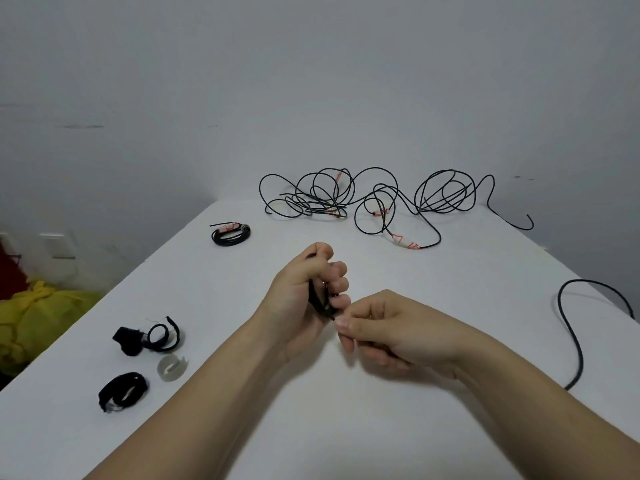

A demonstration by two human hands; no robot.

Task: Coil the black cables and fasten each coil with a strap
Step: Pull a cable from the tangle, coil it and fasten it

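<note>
1. While the left hand (299,308) grips it, the small black coil (319,299) stands on edge inside the curled fingers. Only its near edge shows between palm and fingertips, over the white table (346,434).
2. Left hand: fingers and thumb curled tight round the coil, thumb uppermost.
3. Right hand (393,336): just right of the left hand, fingertips meeting it. Thumb and forefinger pinch a short black end at the coil's lower edge. Cannot tell whether that end is cable or strap. The remaining fingers are curled under.
4. Beyond both hands, near the table's far edge: a tangle of loose black cables (346,195) in many thin overlapping loops. White tags (405,241) with red marks sit on them. One tagged stretch lies closest, beyond the right hand.
5. Beyond the left hand and to its left: a finished coil (231,234) lies flat with a white, red-marked tag across it. It appears bound at its right side.
6. Left of the left forearm: black straps (152,337), one curled open beside a bunched piece. A second strap loop (122,391) lies nearer the person, with a small grey translucent piece (172,367) between the two.
7. Right of the right hand, well apart: a thicker black cable (575,341) curves along the table's right edge.
8. Far left, off the table: a yellow bundle (41,317).
</note>
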